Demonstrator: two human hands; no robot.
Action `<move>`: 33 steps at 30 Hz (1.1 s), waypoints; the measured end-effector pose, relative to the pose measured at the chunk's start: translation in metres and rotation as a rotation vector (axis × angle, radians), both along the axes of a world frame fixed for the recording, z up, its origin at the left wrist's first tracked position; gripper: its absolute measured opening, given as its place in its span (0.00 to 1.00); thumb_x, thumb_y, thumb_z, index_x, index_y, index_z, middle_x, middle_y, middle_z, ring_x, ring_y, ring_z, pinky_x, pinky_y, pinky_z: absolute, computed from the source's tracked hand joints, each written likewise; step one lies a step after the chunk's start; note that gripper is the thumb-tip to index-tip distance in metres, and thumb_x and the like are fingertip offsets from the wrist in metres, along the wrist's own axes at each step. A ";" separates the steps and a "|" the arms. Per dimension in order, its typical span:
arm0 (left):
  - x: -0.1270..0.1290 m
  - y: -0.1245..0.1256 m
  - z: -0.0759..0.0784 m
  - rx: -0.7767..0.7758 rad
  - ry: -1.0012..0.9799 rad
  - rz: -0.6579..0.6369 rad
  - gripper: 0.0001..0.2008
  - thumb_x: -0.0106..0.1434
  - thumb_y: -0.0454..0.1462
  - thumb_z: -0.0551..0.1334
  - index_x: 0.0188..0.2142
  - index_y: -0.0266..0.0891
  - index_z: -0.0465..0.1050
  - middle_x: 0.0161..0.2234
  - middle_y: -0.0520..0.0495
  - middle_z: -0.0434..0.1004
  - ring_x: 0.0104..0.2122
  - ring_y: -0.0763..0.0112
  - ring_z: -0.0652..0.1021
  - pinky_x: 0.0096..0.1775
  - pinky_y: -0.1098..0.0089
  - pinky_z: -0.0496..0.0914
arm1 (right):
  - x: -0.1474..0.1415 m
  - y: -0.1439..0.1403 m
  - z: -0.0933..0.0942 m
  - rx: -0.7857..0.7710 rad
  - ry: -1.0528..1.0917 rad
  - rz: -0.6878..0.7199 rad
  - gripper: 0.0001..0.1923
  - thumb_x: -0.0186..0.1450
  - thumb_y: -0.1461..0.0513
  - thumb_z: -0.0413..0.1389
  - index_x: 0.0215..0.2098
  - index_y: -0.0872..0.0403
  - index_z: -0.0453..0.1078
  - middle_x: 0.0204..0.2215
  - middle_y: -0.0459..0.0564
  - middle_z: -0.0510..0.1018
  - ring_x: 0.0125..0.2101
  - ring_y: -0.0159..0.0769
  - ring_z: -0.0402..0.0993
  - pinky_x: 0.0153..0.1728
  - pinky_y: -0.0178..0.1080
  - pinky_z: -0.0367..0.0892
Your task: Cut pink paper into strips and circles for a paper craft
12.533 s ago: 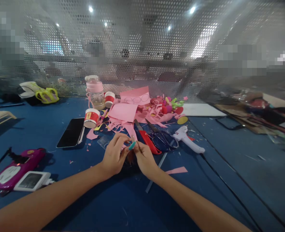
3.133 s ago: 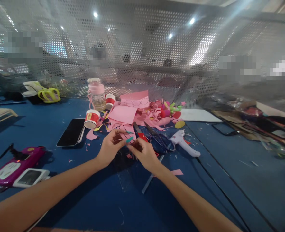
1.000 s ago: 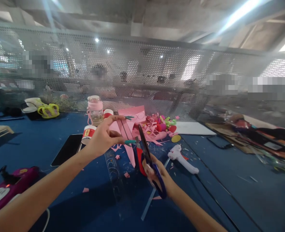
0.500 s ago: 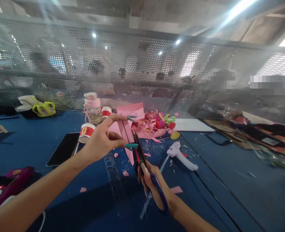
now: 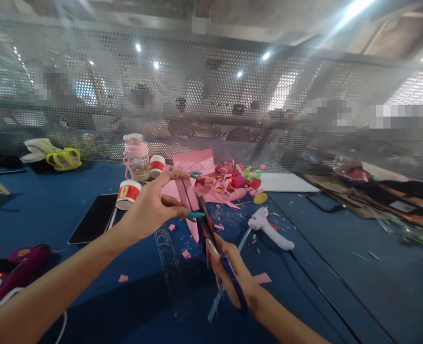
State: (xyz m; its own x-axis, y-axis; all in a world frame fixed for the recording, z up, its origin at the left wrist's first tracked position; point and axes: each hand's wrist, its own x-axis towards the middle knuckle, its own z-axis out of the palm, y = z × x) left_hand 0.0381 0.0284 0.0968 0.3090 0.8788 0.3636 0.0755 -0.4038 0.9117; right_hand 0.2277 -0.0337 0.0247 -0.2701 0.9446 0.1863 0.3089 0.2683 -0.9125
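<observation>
Left hand (image 5: 147, 210) pinches a narrow pink paper strip (image 5: 189, 200), lifted above the blue table (image 5: 340, 267). Right hand (image 5: 229, 274) grips blue-handled scissors (image 5: 215, 248), blades nearly closed against the strip's right edge.

Open blue table surface (image 5: 340, 267) lies right of the glue gun (image 5: 269, 228); ahead, pink paper scraps (image 5: 226, 184), cups (image 5: 127, 195) and a phone (image 5: 93, 219) obstruct passage.

A pink paper strip (image 5: 189, 196) hangs upright above the table, pinched at its top; blue-handled scissors (image 5: 216, 248) angle upward, blades meeting its lower edge.
</observation>
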 end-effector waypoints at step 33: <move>0.004 -0.005 -0.003 0.058 0.013 0.064 0.26 0.50 0.32 0.67 0.48 0.44 0.64 0.55 0.46 0.62 0.26 0.73 0.80 0.28 0.76 0.76 | 0.000 0.000 -0.003 0.122 -0.075 -0.015 0.25 0.64 0.45 0.41 0.34 0.57 0.65 0.21 0.42 0.56 0.20 0.27 0.47 0.18 0.32 0.47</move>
